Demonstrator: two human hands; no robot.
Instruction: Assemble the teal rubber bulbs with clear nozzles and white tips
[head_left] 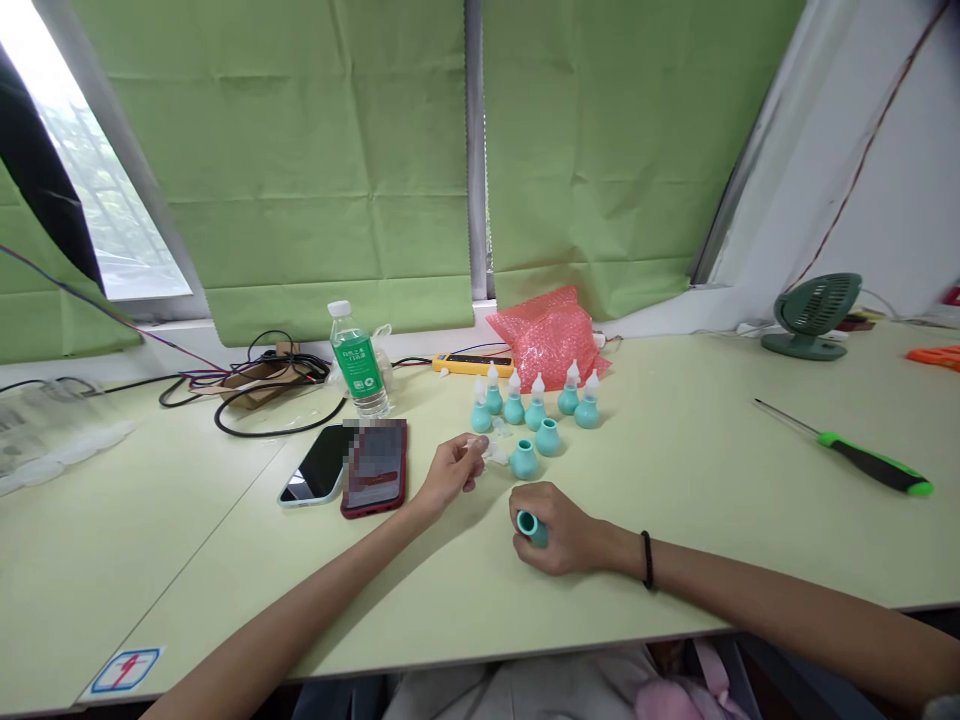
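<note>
My right hand rests on the pale table, closed around a teal rubber bulb whose open mouth points left. My left hand reaches forward, its fingers pinched on a small clear nozzle tip. More clear tips lie just beyond it. Two open teal bulbs stand close to my left hand. Behind them stands a row of several teal bulbs with white nozzles fitted.
Two phones lie left of my hands, with a green-labelled water bottle and tangled cables behind. A pink bubble-wrap bag and yellow power strip sit at the back. A green-handled screwdriver and a small fan are right.
</note>
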